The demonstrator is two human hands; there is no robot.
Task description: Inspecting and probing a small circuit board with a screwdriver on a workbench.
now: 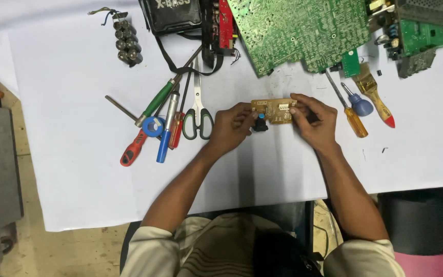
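A small tan circuit board (273, 110) with a white connector and a black and blue part at its lower left is held above the white table (78, 174). My left hand (232, 128) pinches its left end, fingertips by the blue part. My right hand (313, 119) grips its right end. Both hands hold the board just over the table's middle.
Left of my hands lie scissors (197, 105), several screwdrivers (155, 105) and a blue tape roll (153, 126). To the right are an orange-handled screwdriver (352, 117), a blue one (357, 102) and a brush (373, 92). Large green circuit boards (303, 31), a black device (173, 15) and a battery pack (127, 42) sit at the back.
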